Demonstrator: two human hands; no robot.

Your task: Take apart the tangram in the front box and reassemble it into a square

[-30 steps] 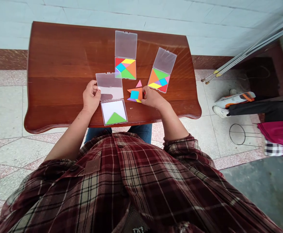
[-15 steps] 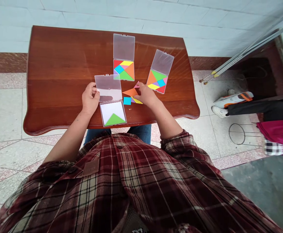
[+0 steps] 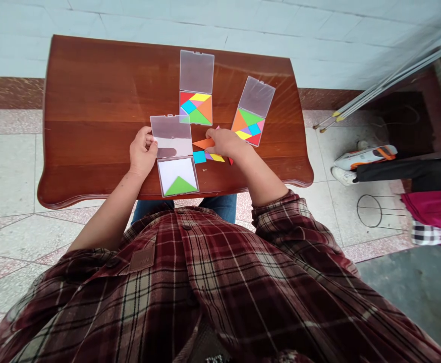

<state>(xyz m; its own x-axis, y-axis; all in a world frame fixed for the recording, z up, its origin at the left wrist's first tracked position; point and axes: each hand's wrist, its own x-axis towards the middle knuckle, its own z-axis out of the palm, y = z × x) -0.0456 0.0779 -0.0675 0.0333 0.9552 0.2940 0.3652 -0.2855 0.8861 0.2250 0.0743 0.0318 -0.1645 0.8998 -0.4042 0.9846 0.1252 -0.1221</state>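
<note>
My left hand [image 3: 142, 150] pinches the left edge of the clear lid [image 3: 171, 136] of an open plastic case. Its white tray [image 3: 176, 171] lies near the table's front edge and holds one green triangle [image 3: 179, 186]. My right hand [image 3: 224, 142] is closed on an orange triangle [image 3: 202, 143] just right of the lid. Loose pieces lie under and beside that hand: a blue square [image 3: 199, 157], a yellow piece [image 3: 217, 158], a small purple piece and a red tip [image 3: 230, 161].
Two more open cases with filled colour puzzles lie on the wooden table [image 3: 92, 101]: one at the back middle [image 3: 196, 108], one to the right [image 3: 248, 126]. Another person's shoe [image 3: 364, 155] and dark trouser leg are on the floor at right.
My right hand has lifted the orange triangle off the pile and moved it left and back, towards the lid. The blue square and yellow piece now lie uncovered. My left hand has stayed put.
</note>
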